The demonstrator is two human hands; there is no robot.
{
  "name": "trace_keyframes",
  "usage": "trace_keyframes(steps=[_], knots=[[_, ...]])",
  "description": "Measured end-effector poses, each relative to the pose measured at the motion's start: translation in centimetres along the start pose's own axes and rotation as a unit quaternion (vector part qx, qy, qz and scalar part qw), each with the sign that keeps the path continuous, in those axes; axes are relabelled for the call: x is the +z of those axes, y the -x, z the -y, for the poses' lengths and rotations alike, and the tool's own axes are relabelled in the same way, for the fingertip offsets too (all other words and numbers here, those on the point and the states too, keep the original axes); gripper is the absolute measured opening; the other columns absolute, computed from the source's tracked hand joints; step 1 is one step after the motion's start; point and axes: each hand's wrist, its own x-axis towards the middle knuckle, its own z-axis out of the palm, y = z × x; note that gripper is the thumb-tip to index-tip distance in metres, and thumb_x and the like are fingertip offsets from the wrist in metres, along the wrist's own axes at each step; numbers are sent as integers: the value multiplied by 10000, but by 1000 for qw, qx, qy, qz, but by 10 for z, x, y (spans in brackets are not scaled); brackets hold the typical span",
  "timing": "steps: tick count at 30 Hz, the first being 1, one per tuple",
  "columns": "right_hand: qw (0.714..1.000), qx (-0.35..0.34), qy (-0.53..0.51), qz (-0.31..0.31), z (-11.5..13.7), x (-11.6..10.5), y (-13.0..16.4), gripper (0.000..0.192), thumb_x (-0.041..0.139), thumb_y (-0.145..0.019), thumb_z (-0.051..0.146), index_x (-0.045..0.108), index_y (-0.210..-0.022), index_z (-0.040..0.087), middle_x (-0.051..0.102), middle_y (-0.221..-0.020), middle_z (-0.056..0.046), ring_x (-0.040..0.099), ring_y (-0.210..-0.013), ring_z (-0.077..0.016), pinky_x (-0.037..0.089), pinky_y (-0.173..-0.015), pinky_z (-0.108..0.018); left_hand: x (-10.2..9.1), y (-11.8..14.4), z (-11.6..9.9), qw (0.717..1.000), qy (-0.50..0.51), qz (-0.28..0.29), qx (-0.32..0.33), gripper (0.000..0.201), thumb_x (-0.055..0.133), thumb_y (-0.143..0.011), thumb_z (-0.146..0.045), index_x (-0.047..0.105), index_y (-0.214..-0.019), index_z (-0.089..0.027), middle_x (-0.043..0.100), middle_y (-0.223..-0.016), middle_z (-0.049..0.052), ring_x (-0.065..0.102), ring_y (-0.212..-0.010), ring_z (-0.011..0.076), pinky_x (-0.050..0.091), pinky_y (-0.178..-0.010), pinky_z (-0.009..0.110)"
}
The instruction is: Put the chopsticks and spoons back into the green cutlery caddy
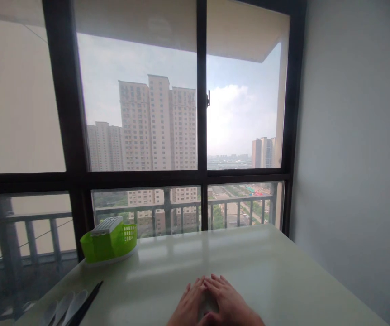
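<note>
My left hand (188,302) and my right hand (228,299) rest on the pale, glossy table (256,267) near its front edge. Their fingers are stretched out and lie flat, with the fingertips of the two hands meeting. Neither hand holds anything. To the left of them are several white spoons (66,304) side by side, with black chopsticks (89,299) along their right side. The lower ends of these fall outside the view. Farther back on the left stands a bright green plastic caddy (104,245) with a slotted white top.
A large dark-framed window (202,176) spans the back of the table. Outside are a railing (178,206) and tall buildings (159,127). A plain wall (351,136) runs along the right side, close to the table's edge.
</note>
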Motion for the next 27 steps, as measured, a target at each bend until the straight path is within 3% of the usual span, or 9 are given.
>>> trace_keyframes(steps=[2, 5, 9, 18, 27], knots=[[1000, -14, -6, 11, -1, 6, -1, 896, 743, -801, 561, 389, -1586, 312, 379, -1632, -103, 314, -1515, -353, 150, -1282, -502, -8, 2, 0, 1000, -3, -15, 20, 807, 591, -921, -636, 290, -1612, -348, 457, -1601, 97, 460, -1463, 313, 413, -1199, 529], [999, -15, -28, -3, -3, 17, -4, 836, 728, -834, 544, 418, -1573, 304, 388, -1624, -108, 326, -1513, -336, 153, -1284, -484, -16, 2, -6, 999, 7, 19, 43, 816, 594, -918, -645, 261, -1615, -382, 401, -1635, 61, 428, -1483, 298, 425, -1195, 497], [999, -2, -32, -29, -1, 25, -5, 836, 735, -821, 555, 456, -1555, 269, 414, -1605, -128, 369, -1491, -327, 181, -1281, -450, -19, 0, -14, 999, 19, 34, 29, 805, 578, -931, -636, 255, -1620, -375, 350, -1655, 44, 392, -1503, 292, 416, -1205, 468], [999, -11, -8, -44, 22, 9, 2, 639, 678, -902, 503, 534, -1499, 325, 472, -1571, -100, 406, -1471, -325, 233, -1262, -477, -30, 1, -27, 998, 59, 26, -3, 751, 587, -915, -638, 367, -1583, -373, 401, -1633, 27, 413, -1492, 285, 409, -1217, 446], [998, 9, -22, -50, 16, 12, -5, 631, 732, -865, 483, 585, -1457, 319, 520, -1533, -95, 464, -1430, -327, 269, -1246, -466, -34, -1, -26, 998, 53, 19, -8, 713, 585, -919, -629, 397, -1566, -393, 443, -1606, 14, 467, -1458, 279, 444, -1194, 418]])
